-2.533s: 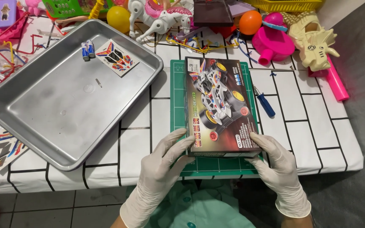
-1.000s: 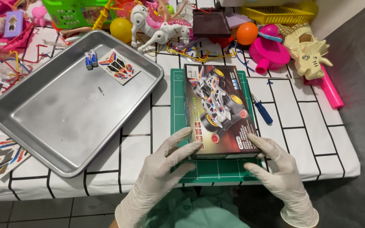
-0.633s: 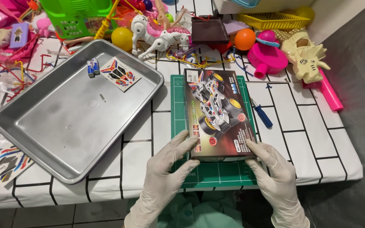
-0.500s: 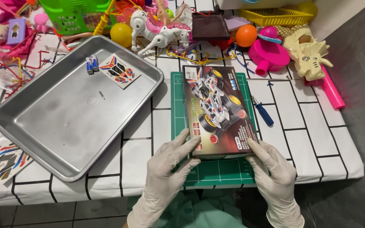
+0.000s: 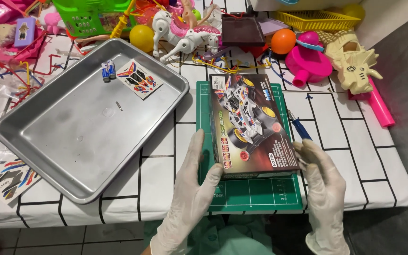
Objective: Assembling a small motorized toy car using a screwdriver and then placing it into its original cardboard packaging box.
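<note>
A boxed toy car kit [image 5: 250, 126], dark with a white racing car pictured on its lid, is being steadied from both sides over a green cutting mat [image 5: 260, 193] on the white table [image 5: 355, 156] with its black grid lines. The left hand [image 5: 192, 189], gloved in white, is being pressed flat against the box's near-left edge, fingers extended and thumb tucked at the corner. The right hand [image 5: 321, 182], also gloved, is being held at the box's near-right corner, fingers loosely spread; whether it is actually touching the box cannot be told. Neither hand is being closed around the box; it is being braced between two open palms.

Just beside the box on the right, a blue-handled tool [image 5: 301, 128] is lying on the table, partly hidden by the right fingertips. To the left, a large metal tray [image 5: 72, 156] is sitting at an angle, and in its far corner a sticker sheet [image 5: 139, 78] and two small batteries [image 5: 108, 71] are being kept. Another sticker sheet [image 5: 8, 174] is lying on the table past the tray's near-left edge.

Along the far side, toys are being crowded together: a white horse [image 5: 185, 35], a yellow ball [image 5: 141, 38], an orange ball [image 5: 283, 41], a pink pot-like toy [image 5: 308, 63], a cream dinosaur head [image 5: 355, 63] and a green basket [image 5: 90, 16].
</note>
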